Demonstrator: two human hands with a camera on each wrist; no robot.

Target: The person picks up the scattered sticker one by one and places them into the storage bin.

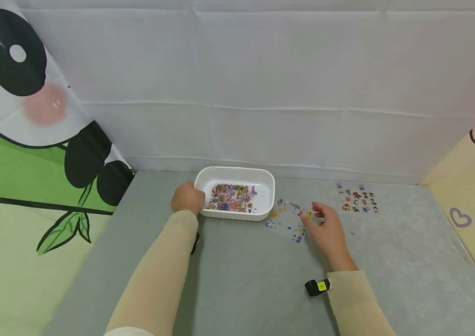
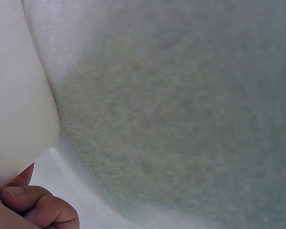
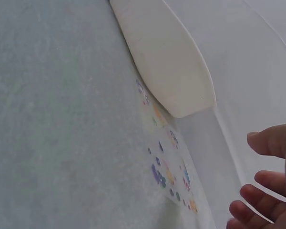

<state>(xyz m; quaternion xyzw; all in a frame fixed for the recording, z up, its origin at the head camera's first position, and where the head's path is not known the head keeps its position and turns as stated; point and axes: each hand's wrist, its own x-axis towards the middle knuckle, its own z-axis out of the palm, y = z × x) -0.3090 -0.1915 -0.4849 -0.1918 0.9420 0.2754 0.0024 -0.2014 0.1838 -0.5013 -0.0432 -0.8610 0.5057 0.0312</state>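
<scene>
White, apparently rigid plastic forms the tray point(image 1: 233, 215), which sits on the bench point(image 1: 246, 284). Expect it to be light, stiff and smooth; grip it by the rim or end wall and keep it level, as the small coloured pieces point(image 1: 231, 198) inside could spill. The person's left hand point(image 1: 188, 198) grips the tray's left end, fingers curled. The right hand point(image 1: 325, 231), fingers parted and apparently holding nothing, is right of the tray, near a colourful scatter point(image 1: 275, 214). Farther right lies a second cluster point(image 1: 355, 195). White cloth point(image 1: 241, 84) limits access behind the tray.
</scene>
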